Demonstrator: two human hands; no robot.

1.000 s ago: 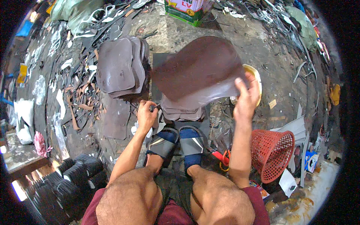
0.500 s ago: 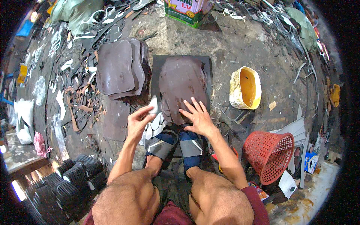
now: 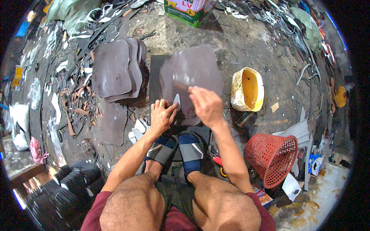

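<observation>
My left hand [image 3: 163, 115] pinches a small pale teardrop-shaped piece [image 3: 177, 101] upright between thumb and fingers, at the near part of a dark brown sheet [image 3: 192, 63]. The sheet rests over a black board [image 3: 155, 77] in front of my feet. Over the sheet's right half is my right hand [image 3: 207, 104], its fingers bent inward and smeared by motion; whether they grip anything is unclear. More pale pieces [image 3: 138, 130] lie in a small heap beside my left foot, partly behind my left forearm.
Left of the board stands a stack of brown sheets [image 3: 111, 69]. To the right are a yellow-lined container [image 3: 252, 90] and a tilted red mesh basket [image 3: 269, 158]. A metal can [image 3: 185, 11] stands ahead. Black soles [image 3: 65, 188] are piled lower left; scraps litter the floor.
My left hand has moved right with the pale piece, onto the brown sheet. My right hand has lifted from lying spread to bent fingers. The top sheet has shifted up and right.
</observation>
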